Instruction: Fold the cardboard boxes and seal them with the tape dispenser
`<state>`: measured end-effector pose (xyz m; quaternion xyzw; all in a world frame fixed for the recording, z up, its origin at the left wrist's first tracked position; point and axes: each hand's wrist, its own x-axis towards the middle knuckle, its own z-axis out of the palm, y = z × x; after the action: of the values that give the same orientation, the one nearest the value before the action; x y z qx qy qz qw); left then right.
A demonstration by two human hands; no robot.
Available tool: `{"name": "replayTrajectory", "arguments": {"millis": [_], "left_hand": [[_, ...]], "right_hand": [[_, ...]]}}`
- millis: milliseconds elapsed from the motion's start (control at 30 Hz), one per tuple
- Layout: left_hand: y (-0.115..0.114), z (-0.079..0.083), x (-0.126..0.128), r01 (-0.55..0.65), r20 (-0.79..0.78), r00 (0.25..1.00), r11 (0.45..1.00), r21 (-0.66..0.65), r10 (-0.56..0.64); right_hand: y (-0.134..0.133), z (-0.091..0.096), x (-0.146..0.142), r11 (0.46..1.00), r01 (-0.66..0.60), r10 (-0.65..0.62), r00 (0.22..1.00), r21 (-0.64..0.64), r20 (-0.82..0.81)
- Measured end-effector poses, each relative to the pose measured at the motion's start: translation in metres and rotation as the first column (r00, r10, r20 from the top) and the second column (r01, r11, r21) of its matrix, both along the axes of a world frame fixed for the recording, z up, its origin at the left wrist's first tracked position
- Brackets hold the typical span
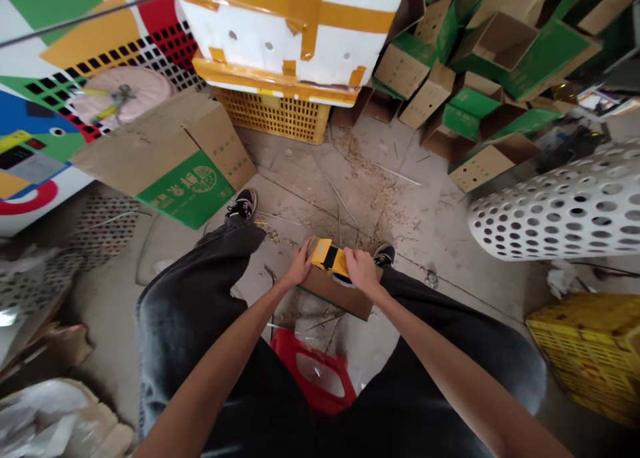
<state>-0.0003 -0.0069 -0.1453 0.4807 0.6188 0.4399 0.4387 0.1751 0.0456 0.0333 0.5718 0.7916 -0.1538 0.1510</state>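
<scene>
Left hand [300, 263] and right hand [361, 271] are working over a small kraft carton [336, 297], held above the concrete floor [440, 238] between the person's knees. Both are bearing down on a yellow-and-black item [327, 257] lying on the carton's top; it is too small to identify. Left grip is clenching near the item's left end, right grip is covering its right end. Cannot tell how firm either grip is.

Status, as far as visible: carton is looking closed on the faces showing, with the item sitting on top. Open green-and-kraft cartons [480, 65] are sitting heaped toward the floor's top right corner, none in hand. Larger carton with a green printed panel [185, 190] is lying just beyond the left shoe [243, 205].

Around: white foam box [290, 31] with yellow tape is sitting on a yellow plastic crate [273, 118]. Red plastic stool [313, 378] is showing below the person. Wood shavings [375, 191] are scattering across the floor. White perforated tube [555, 208] is lying at right.
</scene>
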Motion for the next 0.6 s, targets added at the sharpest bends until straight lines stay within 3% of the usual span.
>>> {"name": "replayTrajectory", "arguments": {"millis": [100,200,333,433,600], "left_hand": [[0.001,0.002,-0.001,0.023,0.018,1.0,1.0,0.018,-0.023],[0.006,0.015,-0.006,0.032,0.068,0.997,0.999,-0.03,-0.03],[0.016,0.04,-0.027,-0.132,0.104,0.981,0.954,-0.271,0.165],[0.021,0.055,-0.046,-0.238,0.053,0.962,0.914,-0.327,0.269],[0.018,0.077,-0.044,-0.107,0.106,0.982,0.922,-0.373,0.157]], "right_hand": [[-0.006,-0.009,-0.005,0.995,0.094,-0.093,0.995,0.045,-0.021],[-0.008,-0.012,-0.008,0.987,0.14,-0.136,0.989,0.074,-0.056],[-0.01,-0.012,-0.006,0.981,0.168,-0.159,0.983,0.098,-0.092],[-0.013,-0.014,-0.003,0.976,0.185,-0.17,0.977,0.116,-0.125],[-0.02,-0.016,-0.001,0.969,0.211,-0.185,0.964,0.126,-0.191]]}}
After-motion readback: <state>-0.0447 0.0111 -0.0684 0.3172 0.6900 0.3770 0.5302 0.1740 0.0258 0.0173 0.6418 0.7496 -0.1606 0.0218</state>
